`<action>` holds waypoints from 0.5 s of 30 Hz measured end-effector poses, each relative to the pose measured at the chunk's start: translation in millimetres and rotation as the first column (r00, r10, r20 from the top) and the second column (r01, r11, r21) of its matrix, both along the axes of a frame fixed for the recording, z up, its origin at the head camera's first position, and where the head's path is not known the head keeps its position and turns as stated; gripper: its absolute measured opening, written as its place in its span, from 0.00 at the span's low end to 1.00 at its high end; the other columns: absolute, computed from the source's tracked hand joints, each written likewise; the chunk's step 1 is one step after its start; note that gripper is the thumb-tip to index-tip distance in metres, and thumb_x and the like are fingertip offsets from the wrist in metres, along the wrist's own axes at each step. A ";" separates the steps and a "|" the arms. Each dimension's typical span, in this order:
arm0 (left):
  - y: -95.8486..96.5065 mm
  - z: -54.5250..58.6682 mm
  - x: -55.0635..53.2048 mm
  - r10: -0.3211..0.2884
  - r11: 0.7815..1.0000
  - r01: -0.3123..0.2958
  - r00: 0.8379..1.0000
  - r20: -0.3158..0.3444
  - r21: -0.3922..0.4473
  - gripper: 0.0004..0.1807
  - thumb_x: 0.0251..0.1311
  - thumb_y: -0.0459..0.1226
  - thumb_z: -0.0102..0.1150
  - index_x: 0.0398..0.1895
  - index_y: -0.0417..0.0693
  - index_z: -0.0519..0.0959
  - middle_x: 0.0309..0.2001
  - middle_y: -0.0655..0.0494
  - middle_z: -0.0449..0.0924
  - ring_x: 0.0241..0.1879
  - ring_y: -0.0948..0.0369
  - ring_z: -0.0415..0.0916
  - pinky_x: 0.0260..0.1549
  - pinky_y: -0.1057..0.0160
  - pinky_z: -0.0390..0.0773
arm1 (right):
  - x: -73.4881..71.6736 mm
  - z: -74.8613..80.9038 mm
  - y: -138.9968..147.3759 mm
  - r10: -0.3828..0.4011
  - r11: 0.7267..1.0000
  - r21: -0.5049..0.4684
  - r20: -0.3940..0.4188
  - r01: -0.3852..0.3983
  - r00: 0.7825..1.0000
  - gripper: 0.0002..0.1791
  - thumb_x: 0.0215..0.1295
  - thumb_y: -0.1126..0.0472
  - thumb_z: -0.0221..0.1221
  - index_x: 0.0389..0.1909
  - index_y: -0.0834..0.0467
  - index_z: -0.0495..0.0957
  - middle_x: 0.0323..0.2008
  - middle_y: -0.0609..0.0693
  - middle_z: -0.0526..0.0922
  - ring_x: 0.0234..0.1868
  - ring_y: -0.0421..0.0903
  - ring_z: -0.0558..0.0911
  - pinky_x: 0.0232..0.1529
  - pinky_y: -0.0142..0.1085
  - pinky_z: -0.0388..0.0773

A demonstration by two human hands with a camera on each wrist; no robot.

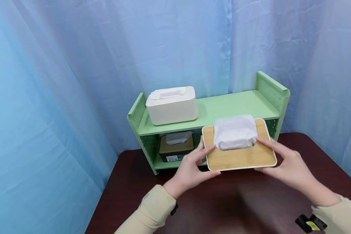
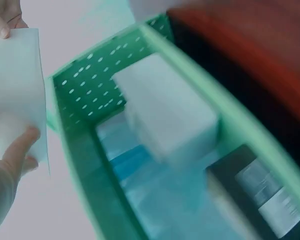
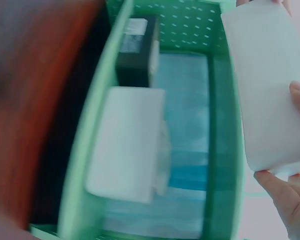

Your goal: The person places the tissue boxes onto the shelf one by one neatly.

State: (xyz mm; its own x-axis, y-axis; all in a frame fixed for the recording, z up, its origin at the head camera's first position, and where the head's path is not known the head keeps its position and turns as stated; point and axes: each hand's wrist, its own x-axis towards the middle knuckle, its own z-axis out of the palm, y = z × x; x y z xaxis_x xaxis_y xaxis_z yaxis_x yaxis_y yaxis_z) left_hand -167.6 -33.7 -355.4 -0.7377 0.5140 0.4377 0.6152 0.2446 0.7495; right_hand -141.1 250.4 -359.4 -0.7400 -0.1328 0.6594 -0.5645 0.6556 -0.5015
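Note:
Both hands hold a tissue box [image 1: 241, 159] with a wood-grain lid, white sides and a white tissue rising from its slot. My left hand [image 1: 190, 167] grips its left end, and my right hand [image 1: 293, 165] grips the right end. The box is held up in front of a green shelf [image 1: 222, 104], its lid tilted toward the head camera. On the shelf top, at the left, stands a white tissue box [image 1: 174, 112]. A black tissue box [image 1: 175, 148] with a wooden lid sits in the lower compartment. Beside it, another white box [image 2: 165, 100] shows in both wrist views; the held box hides it in the head view.
The shelf stands on a dark red-brown table [image 1: 210, 208]. Raised green end panels [image 1: 270, 87] with small holes bound the shelf top. Blue curtains [image 1: 105, 48] hang behind and at both sides.

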 end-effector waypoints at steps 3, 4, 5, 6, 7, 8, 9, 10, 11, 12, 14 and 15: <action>1.2 18.8 -8.5 -0.009 1.000 0.009 0.999 -0.033 -0.004 0.40 0.48 0.32 0.71 0.67 0.46 0.66 0.74 0.45 0.40 0.67 0.58 0.61 0.51 0.69 0.74 | -6.3 19.2 2.8 -0.001 1.000 0.006 0.036 0.001 0.999 0.48 0.31 0.71 0.76 0.62 0.53 0.72 0.55 0.72 0.74 0.46 0.15 0.67 0.35 0.15 0.68; 1.8 23.6 -11.8 -0.010 1.000 0.010 0.999 -0.041 -0.005 0.40 0.47 0.31 0.71 0.67 0.46 0.66 0.74 0.45 0.40 0.67 0.58 0.61 0.51 0.68 0.74 | -9.0 23.9 4.1 -0.002 1.000 0.005 0.060 0.002 0.998 0.48 0.33 0.71 0.76 0.63 0.53 0.71 0.55 0.71 0.73 0.43 0.15 0.67 0.31 0.16 0.69; 2.4 27.5 -15.6 -0.008 1.000 0.008 0.999 -0.044 -0.011 0.40 0.47 0.32 0.71 0.67 0.47 0.66 0.75 0.46 0.40 0.68 0.58 0.60 0.51 0.66 0.75 | -12.2 27.7 5.1 -0.001 1.000 0.003 0.079 0.001 0.997 0.47 0.35 0.71 0.75 0.64 0.54 0.71 0.56 0.71 0.73 0.41 0.16 0.67 0.28 0.17 0.70; 3.3 31.1 -18.9 -0.005 1.000 0.005 0.999 -0.038 -0.013 0.41 0.47 0.32 0.71 0.67 0.47 0.66 0.75 0.47 0.41 0.68 0.58 0.60 0.51 0.65 0.75 | -15.1 31.0 6.1 -0.002 1.000 -0.002 0.107 0.002 0.994 0.47 0.36 0.70 0.75 0.65 0.54 0.70 0.56 0.71 0.72 0.39 0.17 0.67 0.25 0.19 0.71; 4.2 34.3 -22.4 -0.004 1.000 0.004 1.000 -0.031 -0.014 0.41 0.48 0.31 0.71 0.68 0.48 0.66 0.75 0.48 0.41 0.68 0.58 0.60 0.51 0.63 0.75 | -18.2 33.6 6.9 -0.005 1.000 -0.005 0.129 0.006 0.992 0.47 0.38 0.70 0.75 0.65 0.54 0.69 0.56 0.70 0.72 0.37 0.17 0.67 0.23 0.20 0.71; 5.2 36.7 -26.2 -0.001 1.000 0.001 1.000 -0.025 -0.018 0.41 0.48 0.31 0.71 0.68 0.49 0.66 0.75 0.49 0.41 0.68 0.58 0.60 0.51 0.63 0.75 | -21.3 35.8 7.7 -0.010 1.000 -0.006 0.154 0.011 0.988 0.47 0.39 0.68 0.75 0.66 0.53 0.68 0.56 0.70 0.72 0.36 0.18 0.67 0.24 0.20 0.72; 6.3 38.5 -30.0 0.000 1.000 0.000 1.000 -0.013 -0.020 0.41 0.48 0.31 0.71 0.68 0.49 0.66 0.75 0.50 0.41 0.68 0.57 0.60 0.51 0.63 0.75 | -24.3 37.6 8.4 -0.016 1.000 -0.010 0.175 0.018 0.984 0.46 0.40 0.67 0.75 0.66 0.53 0.68 0.56 0.69 0.72 0.36 0.18 0.67 0.24 0.21 0.72; 7.2 40.1 -33.6 0.001 1.000 -0.001 1.000 0.002 -0.021 0.41 0.48 0.31 0.71 0.68 0.50 0.66 0.75 0.51 0.41 0.68 0.57 0.61 0.51 0.63 0.75 | -27.3 38.9 8.9 -0.017 1.000 -0.016 0.192 0.020 0.981 0.46 0.41 0.66 0.74 0.66 0.53 0.67 0.56 0.69 0.72 0.36 0.18 0.67 0.25 0.21 0.72; 8.0 40.8 -37.3 0.004 1.000 -0.004 1.000 0.019 -0.025 0.40 0.49 0.31 0.70 0.68 0.51 0.66 0.75 0.53 0.40 0.67 0.57 0.62 0.51 0.63 0.75 | -29.9 39.7 9.2 -0.021 1.000 -0.017 0.205 0.025 0.978 0.46 0.42 0.66 0.74 0.67 0.53 0.67 0.57 0.70 0.71 0.36 0.18 0.66 0.25 0.21 0.72; 8.8 41.4 -40.5 0.007 1.000 -0.006 0.999 0.035 -0.028 0.40 0.49 0.32 0.70 0.68 0.52 0.66 0.75 0.54 0.40 0.67 0.57 0.62 0.51 0.63 0.76 | -32.4 40.4 9.3 -0.023 0.999 -0.019 0.218 0.028 0.976 0.46 0.43 0.65 0.74 0.67 0.53 0.66 0.57 0.70 0.71 0.36 0.18 0.66 0.25 0.22 0.72; 10.3 41.5 -46.6 0.017 0.999 -0.015 0.998 0.055 -0.037 0.40 0.49 0.32 0.70 0.68 0.53 0.66 0.75 0.56 0.40 0.67 0.57 0.63 0.51 0.62 0.76 | -36.7 40.8 9.6 -0.029 0.999 -0.018 0.232 0.034 0.972 0.46 0.44 0.64 0.74 0.67 0.52 0.66 0.59 0.70 0.69 0.37 0.20 0.66 0.25 0.22 0.72; 11.0 41.3 -49.2 0.022 0.999 -0.019 0.998 0.065 -0.039 0.40 0.50 0.33 0.70 0.68 0.54 0.66 0.75 0.56 0.40 0.67 0.57 0.63 0.51 0.62 0.76 | -38.6 41.1 9.4 -0.034 0.999 -0.016 0.232 0.039 0.972 0.46 0.44 0.64 0.74 0.67 0.53 0.66 0.60 0.69 0.69 0.38 0.23 0.69 0.25 0.22 0.72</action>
